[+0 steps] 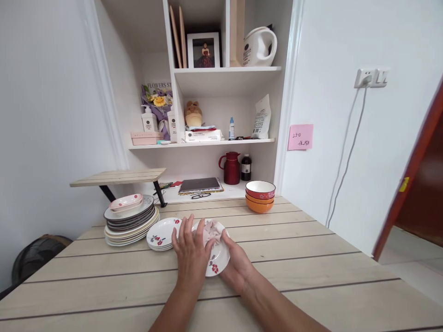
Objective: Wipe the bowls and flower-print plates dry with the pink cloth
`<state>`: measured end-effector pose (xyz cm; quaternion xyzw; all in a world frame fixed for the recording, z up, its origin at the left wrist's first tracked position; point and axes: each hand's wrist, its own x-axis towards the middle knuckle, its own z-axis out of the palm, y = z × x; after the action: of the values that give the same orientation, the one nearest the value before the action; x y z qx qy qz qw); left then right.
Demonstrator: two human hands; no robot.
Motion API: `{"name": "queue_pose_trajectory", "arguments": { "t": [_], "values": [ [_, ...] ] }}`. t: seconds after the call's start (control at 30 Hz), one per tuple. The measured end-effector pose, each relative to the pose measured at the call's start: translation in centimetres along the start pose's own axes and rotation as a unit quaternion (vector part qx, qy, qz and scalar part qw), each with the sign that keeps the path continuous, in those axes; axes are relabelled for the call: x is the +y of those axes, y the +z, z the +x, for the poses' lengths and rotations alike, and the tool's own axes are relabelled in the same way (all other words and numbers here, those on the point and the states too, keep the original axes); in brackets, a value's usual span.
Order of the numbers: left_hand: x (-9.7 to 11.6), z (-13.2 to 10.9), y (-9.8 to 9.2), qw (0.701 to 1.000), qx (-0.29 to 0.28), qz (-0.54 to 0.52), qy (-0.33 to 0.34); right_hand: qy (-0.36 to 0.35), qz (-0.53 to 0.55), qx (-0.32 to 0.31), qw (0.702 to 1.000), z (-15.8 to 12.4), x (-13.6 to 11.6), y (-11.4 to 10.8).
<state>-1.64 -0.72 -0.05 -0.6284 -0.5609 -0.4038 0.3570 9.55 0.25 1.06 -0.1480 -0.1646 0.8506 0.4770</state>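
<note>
A small white plate (pixel 221 258) with red flowers is tilted up above the table in front of me. My right hand (pixel 238 265) grips its right edge, thumb on the rim and fingers behind. A crumpled pale pink cloth (pixel 212 230) lies against the plate's face. My left hand (pixel 190 251) has this cloth between thumb and index finger, its other fingers stretched over the plate's left side. Just left of my hands is a short stack of matching flowered plates (pixel 164 230), partly covered by my left fingers.
A tall stack of plates (pixel 131 223) with a pink-dotted dish (pixel 126 202) on top stands at left, near a small raised wooden shelf (pixel 119 176). Several stacked bowls (pixel 260 197) sit at back right. Behind are a laptop (pixel 200 184), glasses (pixel 201 196) and a red jug (pixel 231 168).
</note>
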Motion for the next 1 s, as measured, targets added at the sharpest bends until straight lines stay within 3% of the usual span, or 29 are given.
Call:
{"name": "queue_pose_trajectory", "arguments": {
  "t": [0.3,0.4,0.53,0.73,0.9,1.0],
  "values": [
    [-0.3,-0.3,0.0,1.000,-0.017,-0.015,-0.019,-0.049,0.007,0.001,0.999,0.2,-2.0,0.0],
    [-0.3,-0.4,0.1,0.997,-0.009,-0.076,-0.007,-0.064,0.009,0.012,0.998,0.1,-2.2,0.3],
    [0.0,-0.5,0.0,0.983,-0.041,-0.174,0.035,-0.078,0.009,0.009,0.997,0.0,-1.9,0.6],
    [0.1,-0.7,0.1,0.984,-0.067,-0.156,0.054,-0.043,-0.013,-0.031,0.998,-0.1,-1.4,0.4],
    [-0.3,-0.6,0.9,0.986,-0.058,-0.125,0.089,-0.046,-0.003,-0.016,0.999,0.2,-1.3,0.0],
    [-0.2,-0.3,0.4,0.979,-0.057,-0.149,0.126,-0.015,-0.011,-0.031,0.999,-0.1,-1.4,0.3]
  ]
}}
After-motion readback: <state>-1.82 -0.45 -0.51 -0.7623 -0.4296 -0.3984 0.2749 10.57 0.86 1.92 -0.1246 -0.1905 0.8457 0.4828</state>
